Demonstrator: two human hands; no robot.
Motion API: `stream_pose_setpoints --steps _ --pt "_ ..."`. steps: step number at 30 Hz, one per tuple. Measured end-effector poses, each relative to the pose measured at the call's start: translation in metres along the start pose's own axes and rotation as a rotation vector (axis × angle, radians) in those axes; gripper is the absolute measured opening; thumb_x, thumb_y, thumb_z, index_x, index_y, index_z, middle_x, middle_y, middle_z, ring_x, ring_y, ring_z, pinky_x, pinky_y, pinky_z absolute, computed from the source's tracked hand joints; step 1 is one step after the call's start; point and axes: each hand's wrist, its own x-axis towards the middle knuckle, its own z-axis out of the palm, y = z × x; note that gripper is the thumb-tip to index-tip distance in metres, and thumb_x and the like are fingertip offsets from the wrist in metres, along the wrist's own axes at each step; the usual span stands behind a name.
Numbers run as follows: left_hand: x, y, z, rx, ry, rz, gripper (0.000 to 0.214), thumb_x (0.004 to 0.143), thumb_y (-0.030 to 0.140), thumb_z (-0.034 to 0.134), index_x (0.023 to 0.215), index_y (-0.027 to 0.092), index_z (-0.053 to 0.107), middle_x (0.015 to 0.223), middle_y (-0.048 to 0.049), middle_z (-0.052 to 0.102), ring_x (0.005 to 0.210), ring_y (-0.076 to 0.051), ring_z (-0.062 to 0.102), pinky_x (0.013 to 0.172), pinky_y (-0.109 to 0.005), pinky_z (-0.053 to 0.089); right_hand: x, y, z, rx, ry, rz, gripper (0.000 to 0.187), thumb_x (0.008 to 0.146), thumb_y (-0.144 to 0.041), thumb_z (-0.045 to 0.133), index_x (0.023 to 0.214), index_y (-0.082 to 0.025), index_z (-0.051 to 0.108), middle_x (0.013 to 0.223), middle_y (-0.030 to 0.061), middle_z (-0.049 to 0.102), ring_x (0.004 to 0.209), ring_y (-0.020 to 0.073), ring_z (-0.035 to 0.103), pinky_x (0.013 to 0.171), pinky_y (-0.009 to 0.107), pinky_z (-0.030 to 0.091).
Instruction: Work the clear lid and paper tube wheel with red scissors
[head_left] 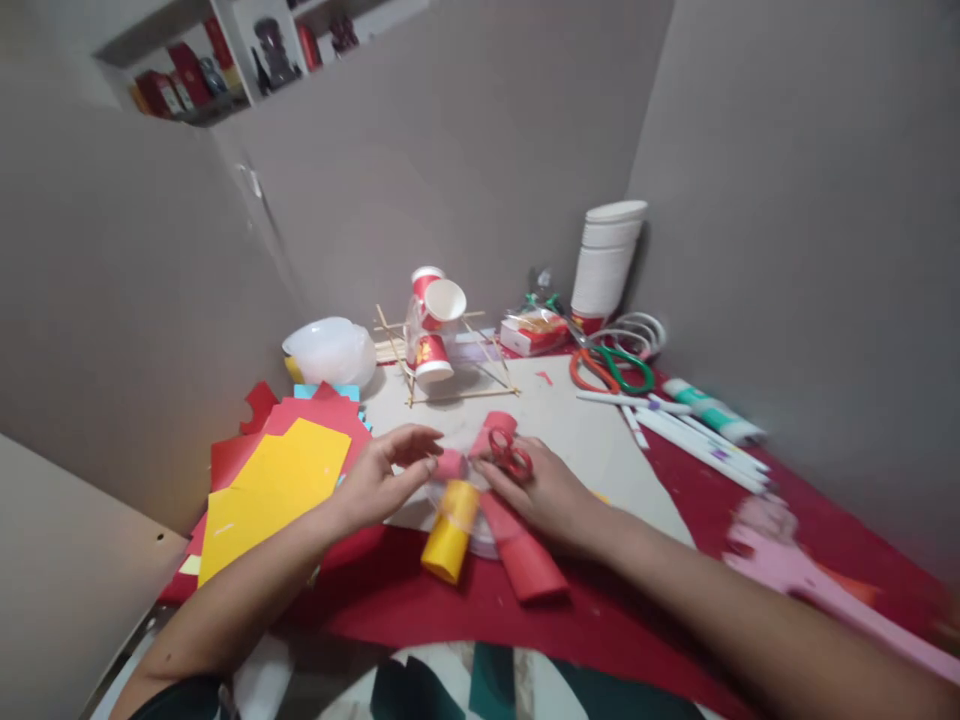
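My left hand (394, 473) is held beside a small red paper roll (450, 463). Its thumb and a finger pinch together at the tips, and what lies between them is too blurred to make out. Small red-handled scissors (511, 455) sit in my right hand (544, 490), whose fingers are closed around them; the blades are hidden. Under that hand runs a long red paper tube (525, 560), its far end showing beyond the fingers. A yellow paper tube (451, 532) lies between my hands, over a clear round piece (484, 545) that is partly covered.
Yellow (262, 490) and red sheets (300, 415) are stacked at left. A stick frame (465, 398) with paper cups (433, 358) stands behind. Stacked cups (604, 260), larger scissors (630, 368), white sticks (701, 450) and a pink glue gun (795, 565) lie at right.
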Motion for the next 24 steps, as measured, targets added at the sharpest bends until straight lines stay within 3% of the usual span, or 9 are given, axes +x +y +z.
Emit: stream_pose_setpoints --steps 7,11,18,24 --pt "0.018 -0.025 0.02 -0.046 0.093 -0.03 0.022 0.08 0.033 0.073 0.1 0.025 0.071 0.097 -0.005 0.077 0.094 -0.022 0.074 0.084 -0.035 0.06 0.001 0.011 -0.001 0.06 -0.034 0.105 0.015 0.094 -0.025 0.057 0.091 -0.019 0.071 0.09 0.0054 0.075 0.085 0.0194 0.069 0.084 0.031 0.049" --pt "0.013 -0.034 0.032 -0.007 0.153 0.004 0.018 0.085 0.034 0.067 0.099 0.024 0.07 0.099 -0.0055 0.077 0.093 -0.021 0.075 0.086 -0.035 0.061 0.002 0.014 -0.001 0.058 -0.016 0.134 0.012 0.092 -0.027 0.06 0.091 -0.018 0.068 0.086 0.0068 0.073 0.08 0.0203 0.065 0.079 0.032 0.048" --pt "0.005 -0.034 0.039 0.215 0.199 0.199 0.017 0.09 0.029 0.062 0.102 0.023 0.072 0.105 -0.006 0.077 0.096 -0.02 0.074 0.087 -0.032 0.058 0.002 0.011 -0.009 0.123 -0.046 0.093 0.017 0.091 -0.033 0.061 0.087 -0.016 0.065 0.08 0.0035 0.068 0.075 0.0172 0.062 0.073 0.03 0.046" --pt "0.004 -0.043 0.046 0.394 0.129 0.378 0.019 0.092 0.027 0.063 0.104 0.016 0.072 0.104 -0.0095 0.078 0.094 -0.02 0.072 0.089 -0.036 0.056 0.002 0.017 -0.004 0.29 0.11 0.079 0.027 0.095 -0.041 0.057 0.078 -0.02 0.057 0.072 0.0002 0.061 0.07 0.0155 0.057 0.07 0.031 0.045"
